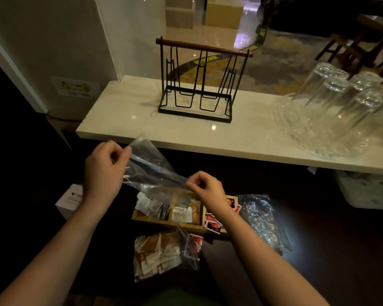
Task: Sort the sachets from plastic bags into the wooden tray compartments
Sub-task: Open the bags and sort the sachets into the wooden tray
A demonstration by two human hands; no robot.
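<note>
The lower half is dim, the dark surface (318,250) nearly black. Light falls from the upper frame, with small glare spots on the white counter (212,128) and shine on the floor (241,38). Edges bend with wide-angle distortion; detail is soft.

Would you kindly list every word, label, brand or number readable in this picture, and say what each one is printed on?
None can be read.
White box: small logo and a print line, blurred.
Wall sticker: green marks and text, too blurred.
Sachets in the wooden tray: printing too small.
Red sachets: markings unreadable.
Bagged sachets: no legible text.
</note>
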